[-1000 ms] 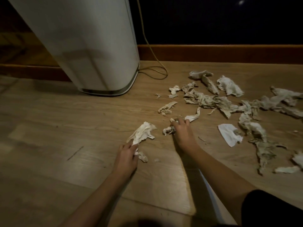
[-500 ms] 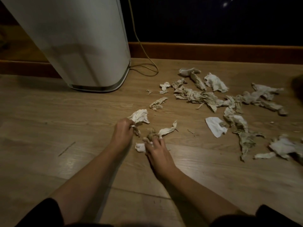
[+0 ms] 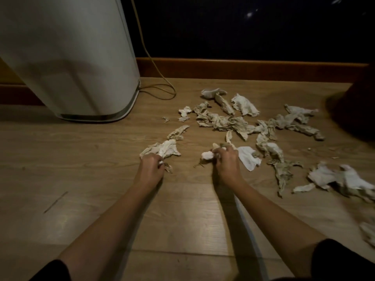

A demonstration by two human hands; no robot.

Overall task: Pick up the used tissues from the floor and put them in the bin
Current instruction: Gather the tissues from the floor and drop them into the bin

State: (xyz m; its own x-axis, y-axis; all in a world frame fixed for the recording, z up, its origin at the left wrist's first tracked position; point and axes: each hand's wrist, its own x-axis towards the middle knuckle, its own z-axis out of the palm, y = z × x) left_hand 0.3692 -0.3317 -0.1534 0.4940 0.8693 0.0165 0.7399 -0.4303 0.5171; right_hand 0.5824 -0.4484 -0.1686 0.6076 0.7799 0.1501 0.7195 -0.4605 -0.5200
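Nearest, two bare forearms reach out over the wooden floor. The left hand is curled closed on a crumpled tissue that fans out just beyond its knuckles, still resting on the boards. The right hand is likewise clenched, bunching a small white wad with a stained strip poking up past the fingers. Just right of that hand lies a flat white tissue, touching or nearly touching it. Farther out and to the right, the main scatter of used tissues spreads across the floor, some white, many stained and twisted, running toward the right edge. At far left stands a tall pale bin, with a thin cord looping on the floor beside its base.

The step in hand looks like gathering: both hands are loaded but still low. Most of the litter remains. The next move likely calls for lifting both handfuls without shedding scraps and carrying them far left to the bin, whose opening is out of view.
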